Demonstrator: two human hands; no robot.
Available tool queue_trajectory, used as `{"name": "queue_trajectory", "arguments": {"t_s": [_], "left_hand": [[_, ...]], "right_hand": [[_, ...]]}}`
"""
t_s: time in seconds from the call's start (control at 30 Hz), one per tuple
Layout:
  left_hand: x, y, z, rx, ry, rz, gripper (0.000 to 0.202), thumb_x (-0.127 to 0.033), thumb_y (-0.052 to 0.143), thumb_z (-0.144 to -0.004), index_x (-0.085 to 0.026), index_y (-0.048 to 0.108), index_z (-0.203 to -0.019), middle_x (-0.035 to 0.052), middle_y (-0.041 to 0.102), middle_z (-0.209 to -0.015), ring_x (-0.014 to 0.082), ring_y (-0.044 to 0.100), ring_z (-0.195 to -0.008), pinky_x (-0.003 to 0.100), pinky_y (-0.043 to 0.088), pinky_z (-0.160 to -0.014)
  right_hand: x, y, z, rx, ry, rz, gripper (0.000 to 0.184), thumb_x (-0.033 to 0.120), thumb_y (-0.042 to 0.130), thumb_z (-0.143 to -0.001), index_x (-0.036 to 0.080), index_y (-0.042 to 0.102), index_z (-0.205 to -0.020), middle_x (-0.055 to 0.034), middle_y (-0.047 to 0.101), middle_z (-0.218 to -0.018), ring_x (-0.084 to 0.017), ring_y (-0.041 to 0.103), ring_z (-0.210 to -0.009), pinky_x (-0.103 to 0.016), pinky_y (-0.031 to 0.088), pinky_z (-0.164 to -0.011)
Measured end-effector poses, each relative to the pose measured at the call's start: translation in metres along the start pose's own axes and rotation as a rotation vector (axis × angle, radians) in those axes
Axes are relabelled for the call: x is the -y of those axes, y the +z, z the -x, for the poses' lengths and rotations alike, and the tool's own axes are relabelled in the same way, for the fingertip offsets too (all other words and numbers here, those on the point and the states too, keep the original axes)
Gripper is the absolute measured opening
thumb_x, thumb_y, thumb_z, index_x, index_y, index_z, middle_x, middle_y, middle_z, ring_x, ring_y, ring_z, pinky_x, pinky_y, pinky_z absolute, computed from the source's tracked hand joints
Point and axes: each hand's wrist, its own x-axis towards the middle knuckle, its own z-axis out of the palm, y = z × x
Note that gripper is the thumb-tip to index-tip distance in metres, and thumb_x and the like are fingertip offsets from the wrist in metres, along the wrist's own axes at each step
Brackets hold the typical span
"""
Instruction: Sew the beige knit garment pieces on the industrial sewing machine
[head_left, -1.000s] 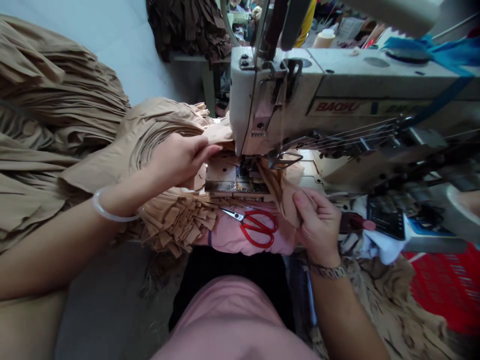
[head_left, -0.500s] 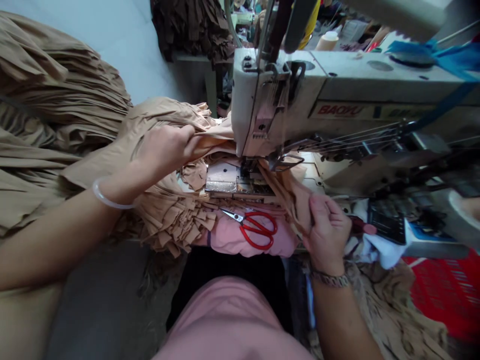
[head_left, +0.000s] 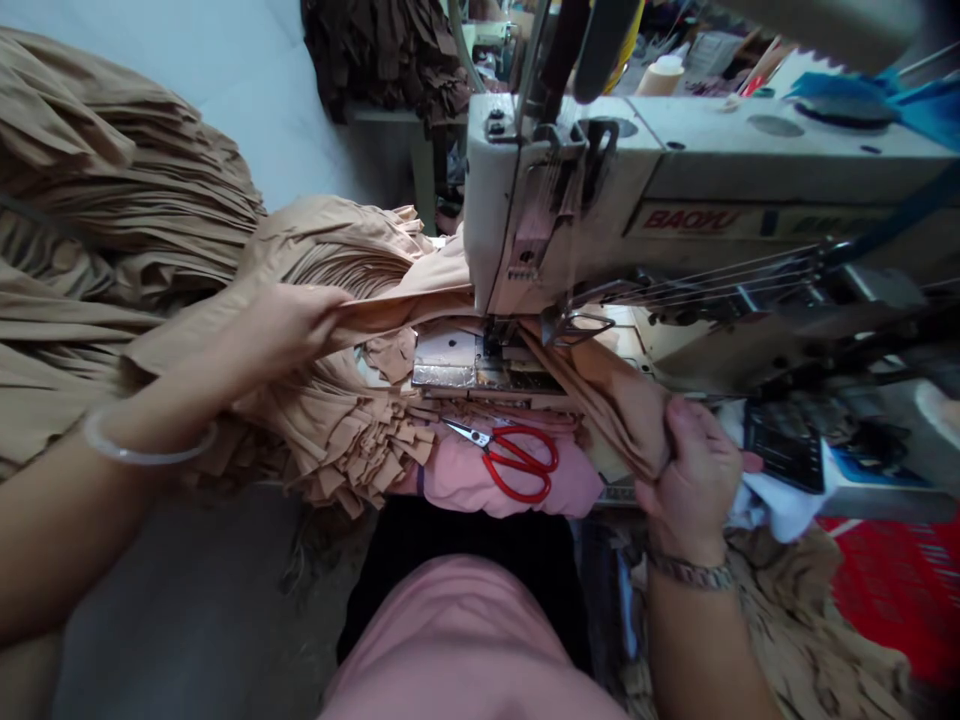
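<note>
A length of tan fabric (head_left: 409,308) passes under the head of a white sewing machine (head_left: 562,230). Left of the needle area, my left hand (head_left: 292,325) is closed on one end of it and holds it stretched. My right hand (head_left: 694,475) grips the fabric on the other side, right of the presser foot (head_left: 495,335). Where the cloth meets the needle is partly hidden by the machine head. Red-handled scissors (head_left: 517,460) lie on pink cloth (head_left: 465,480) in front of the machine.
Piles of tan fabric pieces (head_left: 150,130) cover the left side, with cut ends (head_left: 367,450) hanging near my lap. Dark brown cloth (head_left: 390,60) is stacked behind. At right are a black phone-like device (head_left: 784,455), a red basket (head_left: 892,570) and more tan cloth (head_left: 817,610).
My left hand has moved left and my right hand right and slightly down, both still gripping. The fabric between them is spread out longer. The scissors stay put.
</note>
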Motion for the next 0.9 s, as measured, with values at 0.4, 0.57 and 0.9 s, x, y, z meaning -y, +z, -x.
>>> {"name": "queue_trajectory", "arguments": {"t_s": [0.4,0.57,0.9], "left_hand": [[-0.052,0.021,0.004,0.033,0.412,0.435,0.046,-0.052,0.059,-0.093,-0.019,0.068,-0.124,0.0123,0.07,-0.115,0.025,0.068,-0.103,0.035,0.057,-0.085],[-0.074,0.086,-0.007,-0.188,0.753,-0.267,0.046,-0.016,0.059,-0.095,-0.015,0.052,-0.14,0.0169,0.061,-0.13,0.0254,0.063,-0.11,0.039,0.054,-0.091],[-0.091,0.096,0.007,-0.337,0.823,-0.261,0.022,-0.014,0.044,-0.103,-0.008,0.065,-0.103,0.0155,0.063,-0.129,0.0243,0.059,-0.118,0.036,0.051,-0.098]], "right_hand": [[0.002,0.049,0.0,1.136,-0.83,0.79,0.036,0.034,0.065,-0.09,0.017,0.067,-0.121,-0.0128,0.068,-0.118,-0.027,0.063,-0.109,-0.043,0.055,-0.093],[0.0,0.044,-0.04,0.946,-1.359,1.431,0.052,0.027,0.064,-0.09,0.01,0.055,-0.138,-0.0194,0.064,-0.121,-0.032,0.06,-0.102,-0.045,0.052,-0.081],[-0.009,0.038,-0.026,1.043,-1.544,1.02,0.028,0.011,0.052,-0.095,0.006,0.064,-0.119,-0.0183,0.065,-0.128,-0.028,0.055,-0.124,-0.044,0.05,-0.103]]}}
